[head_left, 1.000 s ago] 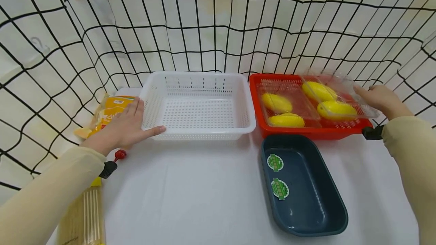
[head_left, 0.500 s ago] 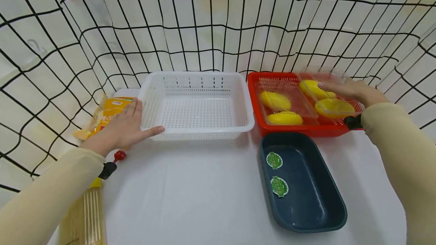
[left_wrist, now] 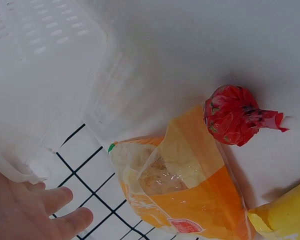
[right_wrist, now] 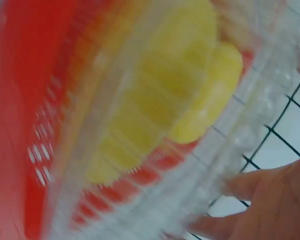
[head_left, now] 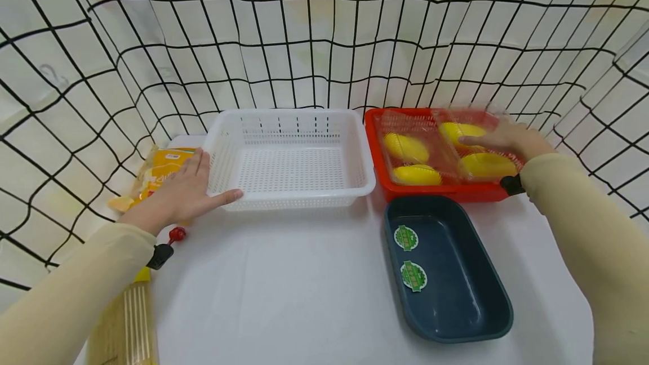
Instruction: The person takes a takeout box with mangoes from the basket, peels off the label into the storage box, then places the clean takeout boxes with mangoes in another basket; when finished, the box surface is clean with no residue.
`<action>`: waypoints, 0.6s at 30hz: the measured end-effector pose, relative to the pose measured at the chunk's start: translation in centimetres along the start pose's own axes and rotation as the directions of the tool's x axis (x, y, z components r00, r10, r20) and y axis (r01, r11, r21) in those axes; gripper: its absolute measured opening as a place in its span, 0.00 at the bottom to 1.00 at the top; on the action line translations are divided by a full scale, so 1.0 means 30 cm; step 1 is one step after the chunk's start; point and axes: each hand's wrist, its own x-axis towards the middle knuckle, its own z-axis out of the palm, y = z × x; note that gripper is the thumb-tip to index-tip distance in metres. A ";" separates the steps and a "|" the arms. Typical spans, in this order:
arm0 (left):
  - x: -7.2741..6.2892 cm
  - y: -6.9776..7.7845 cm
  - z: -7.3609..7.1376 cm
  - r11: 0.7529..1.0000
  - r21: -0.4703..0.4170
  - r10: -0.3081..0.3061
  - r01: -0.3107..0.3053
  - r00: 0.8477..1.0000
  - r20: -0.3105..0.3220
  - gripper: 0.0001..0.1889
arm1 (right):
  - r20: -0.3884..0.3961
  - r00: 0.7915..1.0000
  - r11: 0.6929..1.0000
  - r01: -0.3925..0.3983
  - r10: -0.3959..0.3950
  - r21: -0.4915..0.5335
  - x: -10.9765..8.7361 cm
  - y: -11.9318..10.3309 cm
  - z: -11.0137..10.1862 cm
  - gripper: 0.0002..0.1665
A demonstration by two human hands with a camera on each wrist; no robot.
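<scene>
My left hand (head_left: pixel 179 193), fingers spread and straight, rests against the left rim of a white perforated plastic basket (head_left: pixel 299 192). To its right is a red basket (head_left: pixel 451 191) holding two clear plastic boxes, each with yellow oval fruit-like pieces inside. Over the right-hand clear box (head_left: pixel 453 154) lies my right hand (head_left: pixel 514 138), thumb extended across its top and fingers toward its back right. In the right wrist view, blurred fingers (right_wrist: pixel 265 205) touch the ribbed edge of that box. Yellow pieces (right_wrist: pixel 155 85) show through its plastic.
An empty dark blue tray (head_left: pixel 451 275) with two green stickers stands before the red basket. Beside my left hand lie an orange bag (head_left: pixel 164 168), a red wrapped lollipop (left_wrist: pixel 232 116) and a pack of pale strips (head_left: pixel 124 325). Black wire mesh (head_left: pixel 314 44) encloses the back and sides.
My right hand went from gripping the right end of the clear box to lying over it. The box has shifted left and lower into the red basket. My left hand keeps its place.
</scene>
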 end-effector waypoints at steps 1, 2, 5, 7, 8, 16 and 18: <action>-0.002 -0.001 0.000 1.000 -0.003 0.000 0.000 1.000 -0.001 0.68 | -0.019 1.000 0.999 -0.001 0.000 -0.032 0.000 -0.003 0.006 0.78; -0.003 -0.002 0.000 1.000 -0.006 -0.002 0.002 1.000 -0.001 0.68 | -0.039 0.999 0.998 -0.001 -0.002 -0.065 0.001 -0.007 0.011 0.78; -0.006 -0.005 -0.001 1.000 -0.008 -0.008 0.008 1.000 0.000 0.68 | -0.084 0.996 0.995 -0.004 -0.004 -0.100 -0.001 -0.017 0.022 0.77; -0.007 -0.007 -0.002 1.000 -0.002 -0.011 0.011 1.000 -0.004 0.68 | -0.107 0.994 0.997 -0.020 0.012 -0.077 -0.002 -0.027 0.031 0.77; -0.007 -0.007 -0.002 1.000 0.000 -0.011 0.011 1.000 -0.007 0.68 | -0.118 0.993 0.998 -0.026 0.018 -0.065 -0.003 -0.033 0.036 0.77; -0.003 0.000 0.004 1.000 -0.002 0.005 -0.005 1.000 -0.008 0.68 | -0.139 0.990 0.999 -0.042 0.037 -0.034 -0.014 -0.032 0.048 0.78; -0.004 0.000 0.003 1.000 -0.001 0.005 -0.005 1.000 -0.005 0.68 | -0.116 0.993 1.000 -0.020 0.017 -0.019 -0.016 -0.026 0.045 0.78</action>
